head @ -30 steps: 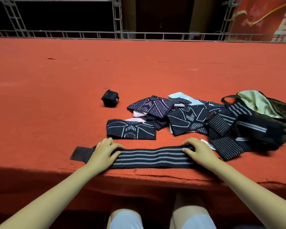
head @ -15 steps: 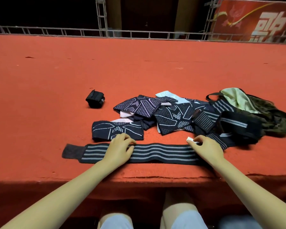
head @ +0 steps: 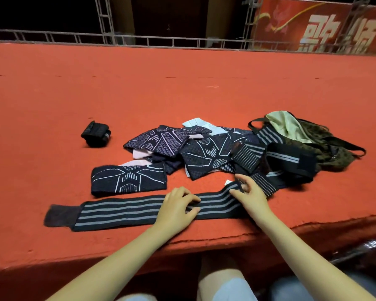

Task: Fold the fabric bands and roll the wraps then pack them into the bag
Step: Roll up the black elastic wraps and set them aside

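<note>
— Wrap [head: 139, 210] placement: it is laid flat along the near edge of the red surface [head: 182, 94], its plain tab [head: 60, 215] at the far left. A finished roll [head: 96, 134] is seen beyond it, and a folded band [head: 128, 181] just behind it.

— How are the hands set?

— The wrap's middle is pressed down by the left hand [head: 178, 208], fingers loosely curved on the stripes. Its right end is pinched and lifted by the right hand [head: 251, 195].

— And the rolling?

— The lifted end should probably be turned over tightly, edges kept square to the stripes, while the strip is held taut. Otherwise a cone-shaped roll is likely. The pile [head: 204, 153] and bag [head: 313, 140] are left at right for later.
</note>
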Demonstrator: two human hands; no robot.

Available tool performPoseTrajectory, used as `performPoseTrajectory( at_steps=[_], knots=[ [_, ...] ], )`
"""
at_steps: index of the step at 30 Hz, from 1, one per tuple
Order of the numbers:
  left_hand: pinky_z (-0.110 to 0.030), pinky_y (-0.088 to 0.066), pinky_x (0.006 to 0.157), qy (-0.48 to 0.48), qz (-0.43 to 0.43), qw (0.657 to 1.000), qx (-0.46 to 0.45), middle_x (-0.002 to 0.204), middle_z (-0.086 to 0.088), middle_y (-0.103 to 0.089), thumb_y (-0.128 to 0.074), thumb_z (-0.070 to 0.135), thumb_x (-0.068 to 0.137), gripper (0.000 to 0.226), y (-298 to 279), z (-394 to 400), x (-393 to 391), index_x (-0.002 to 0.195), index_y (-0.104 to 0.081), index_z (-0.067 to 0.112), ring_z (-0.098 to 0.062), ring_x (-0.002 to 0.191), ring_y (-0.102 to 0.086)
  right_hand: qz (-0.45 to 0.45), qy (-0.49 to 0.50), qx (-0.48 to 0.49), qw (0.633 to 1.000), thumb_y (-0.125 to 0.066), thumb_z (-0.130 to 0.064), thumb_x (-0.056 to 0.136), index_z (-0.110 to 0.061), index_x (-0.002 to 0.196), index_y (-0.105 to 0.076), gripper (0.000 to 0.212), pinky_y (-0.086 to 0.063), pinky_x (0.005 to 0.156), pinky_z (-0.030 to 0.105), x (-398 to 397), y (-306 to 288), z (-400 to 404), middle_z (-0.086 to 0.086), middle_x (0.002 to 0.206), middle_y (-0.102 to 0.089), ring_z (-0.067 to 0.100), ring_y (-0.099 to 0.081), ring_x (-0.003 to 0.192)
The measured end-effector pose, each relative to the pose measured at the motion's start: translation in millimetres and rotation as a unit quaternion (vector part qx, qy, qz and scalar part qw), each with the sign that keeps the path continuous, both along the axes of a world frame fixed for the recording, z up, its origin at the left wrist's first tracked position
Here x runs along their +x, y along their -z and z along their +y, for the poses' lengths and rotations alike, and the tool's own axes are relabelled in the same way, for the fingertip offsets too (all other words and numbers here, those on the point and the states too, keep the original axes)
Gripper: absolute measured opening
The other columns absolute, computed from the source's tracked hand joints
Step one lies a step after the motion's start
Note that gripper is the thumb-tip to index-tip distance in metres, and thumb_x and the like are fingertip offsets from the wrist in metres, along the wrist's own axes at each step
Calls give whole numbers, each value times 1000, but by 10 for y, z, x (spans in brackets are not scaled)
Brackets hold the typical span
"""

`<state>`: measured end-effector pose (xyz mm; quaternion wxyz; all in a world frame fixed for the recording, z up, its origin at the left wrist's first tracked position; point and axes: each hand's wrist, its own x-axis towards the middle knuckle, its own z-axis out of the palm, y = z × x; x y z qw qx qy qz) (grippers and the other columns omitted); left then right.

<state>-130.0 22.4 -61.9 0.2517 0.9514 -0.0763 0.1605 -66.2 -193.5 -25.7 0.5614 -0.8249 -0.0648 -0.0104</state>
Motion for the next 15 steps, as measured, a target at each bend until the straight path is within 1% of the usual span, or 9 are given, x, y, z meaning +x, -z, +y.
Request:
performPoseTrajectory(
  at_steps=[3, 4, 5, 7, 8, 9, 10, 12, 15],
  knots=[
    [-32, -39, 92, 10, -22, 999, -40, 97, 13, -59, -60, 31, 85, 30, -29, 6, -24, 114, -62, 28, -11, 98, -49, 18, -52, 71, 996, -64, -6, 86, -11, 114, -61, 28, -48, 63, 14, -53, -121, 217, 5, 79, -66, 11, -64, 70],
    [-30, -40, 91, 7, -29, 997, -77, 96, 14, -61, -57, 27, 87, 33, -57, -1, -41, 120, -58, 26, -11, 96, -51, 38, -83, 77, 993, -57, -13, 92, -8, 112, -61, 21, -47, 58, 15, -86, -130, 302, 6, 75, -66, 10, -64, 64],
    [-27, -40, 88, -2, -30, 992, -124, 96, 13, -62, -53, 23, 91, 35, -81, -2, -55, 126, -54, 25, -10, 94, -53, 62, -117, 81, 988, -47, -21, 98, -6, 109, -62, 24, -47, 55, 14, -125, -110, 385, 6, 72, -66, 9, -63, 61],
    [-25, -41, 82, -26, -9, 977, -212, 90, 10, -62, -42, 27, 96, 36, -117, 12, -78, 131, -50, 25, -9, 87, -56, 76, -172, 76, 979, -32, -34, 102, -8, 100, -65, 41, -47, 61, 16, -186, 16, 498, 5, 72, -68, 10, -63, 66],
    [-27, -42, 81, -32, 8, 969, -245, 88, 11, -63, -38, 32, 95, 37, -134, 19, -84, 129, -52, 26, -9, 86, -58, 63, -178, 64, 980, -34, -33, 100, -11, 97, -66, 39, -48, 65, 18, -214, 65, 530, 3, 74, -68, 10, -62, 69],
    [-28, -44, 84, -32, 23, 964, -265, 88, 12, -64, -36, 36, 93, 37, -141, 24, -81, 124, -56, 26, -8, 87, -60, 39, -169, 46, 984, -40, -26, 98, -14, 96, -67, 30, -48, 69, 20, -235, 113, 525, 1, 77, -69, 8, -62, 73],
    [-28, -45, 87, -27, 33, 964, -263, 91, 13, -66, -39, 39, 91, 36, -141, 21, -72, 117, -61, 26, -7, 90, -60, 10, -164, 28, 986, -46, -15, 96, -16, 95, -67, 22, -47, 74, 20, -258, 142, 507, -1, 82, -69, 6, -62, 77],
    [-27, -44, 89, -28, 48, 976, -211, 96, 13, -67, -48, 40, 83, 32, -120, 17, -41, 108, -65, 30, -5, 93, -58, -51, -157, -4, 986, -52, 2, 87, -22, 94, -67, 30, -45, 83, 18, -273, 168, 479, -7, 93, -68, 3, -62, 90],
    [-26, -43, 91, -35, 62, 983, -170, 102, 10, -66, -55, 33, 79, 34, -85, 22, -1, 112, -63, 34, -7, 95, -55, -145, -136, -70, 977, -57, -2, 78, -21, 94, -70, 28, -40, 89, 15, -280, 214, 481, -13, 100, -60, 6, -53, 102]
  ],
)
